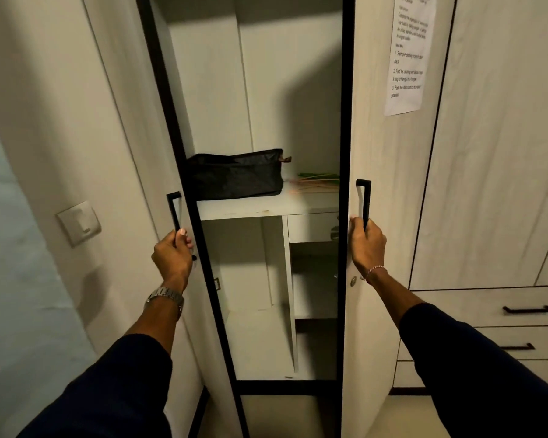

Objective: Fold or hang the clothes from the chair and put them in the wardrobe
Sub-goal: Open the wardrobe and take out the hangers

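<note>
A: Standing square to the wardrobe, both doors part open; left hand curled round the lower end of the left door's black bar handle; right hand clamped the same way on the right door's handle. Watch on the left wrist; thin bracelet on the right; dark sleeves on both arms.

B: Contents?

A: Upper compartment tall; on its shelf a black fabric storage bag, lying toward the left, a small brown pull tab at its right end; whether anything is in it, cannot tell. Just right of the bag, thin sticks or stems, green and pale, lying flat on the same shelf, partly hidden by the right door.

B: Below the shelf?

A: A vertical divider; left bay tall, nothing showing in it; right side a small drawer front at the top, shallow shelves under it, dim.

B: The clothes, the chair?

A: Neither in view.

B: Surroundings?

A: A printed sheet of paper stuck high on the right door, text too small to read; a keyhole below the right hand; a light switch on the wall to the left; drawers with black handles lower right.
</note>
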### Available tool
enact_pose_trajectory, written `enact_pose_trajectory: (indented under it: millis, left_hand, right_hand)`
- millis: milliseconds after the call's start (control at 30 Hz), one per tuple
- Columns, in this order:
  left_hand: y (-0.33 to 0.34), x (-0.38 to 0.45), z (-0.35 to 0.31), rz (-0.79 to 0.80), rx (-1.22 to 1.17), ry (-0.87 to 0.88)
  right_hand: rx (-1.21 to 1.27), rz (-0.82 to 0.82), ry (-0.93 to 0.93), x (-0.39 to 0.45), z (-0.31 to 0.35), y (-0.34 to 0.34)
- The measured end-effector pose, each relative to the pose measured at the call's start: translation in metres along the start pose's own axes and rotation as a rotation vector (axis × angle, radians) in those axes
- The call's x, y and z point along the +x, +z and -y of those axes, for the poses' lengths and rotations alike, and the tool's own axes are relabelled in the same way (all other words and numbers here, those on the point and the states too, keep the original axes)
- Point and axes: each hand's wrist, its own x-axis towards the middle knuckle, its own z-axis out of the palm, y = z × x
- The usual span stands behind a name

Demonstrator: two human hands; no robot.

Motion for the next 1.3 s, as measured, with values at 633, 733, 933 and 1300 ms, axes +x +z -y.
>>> enact_pose_trajectory:
  millis: [633,733,933,1300]
  left_hand:
    - [0.017,-0.089,-0.058,-0.051,0.306,0.328]
    - [0.055,-0.126,-0.085,0.167,0.243,0.378]
    - [0.130,-0.194,-0.121,0.788,0.052,0.357]
    - [0.225,-0.272,-0.155,1.073,-0.214,0.223]
  right_hand:
    - [-0.101,-0.088,0.052,-0.011,0.015,-0.079]
    - [-0.116,-0.079,0.052,-0.015,0.020,-0.087]
    - [-0.099,-0.074,0.066,-0.016,0.024,-0.107]
    - [-0.239,-0.049,0.019,-0.011,0.017,-0.170]
